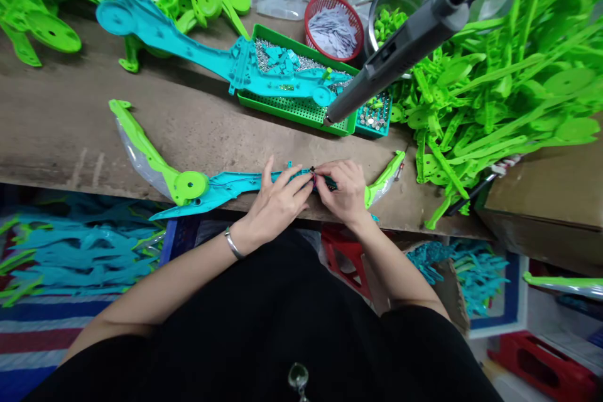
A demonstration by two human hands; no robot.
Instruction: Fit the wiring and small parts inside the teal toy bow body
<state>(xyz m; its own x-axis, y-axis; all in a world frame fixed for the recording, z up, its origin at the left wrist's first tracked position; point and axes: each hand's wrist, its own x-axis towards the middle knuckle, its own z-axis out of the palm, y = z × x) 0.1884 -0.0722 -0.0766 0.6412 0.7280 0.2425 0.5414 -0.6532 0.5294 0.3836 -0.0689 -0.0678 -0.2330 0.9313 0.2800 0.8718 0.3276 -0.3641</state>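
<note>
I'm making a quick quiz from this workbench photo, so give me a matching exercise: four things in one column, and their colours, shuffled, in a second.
Things:
1. round basket of paper slips
2. bowl holding small green parts
3. hanging power screwdriver
4. perforated tray with screws

Colours:
A. grey
B. green
C. red
D. silver metal

Pairs: 1-C, 2-D, 3-A, 4-B
</note>
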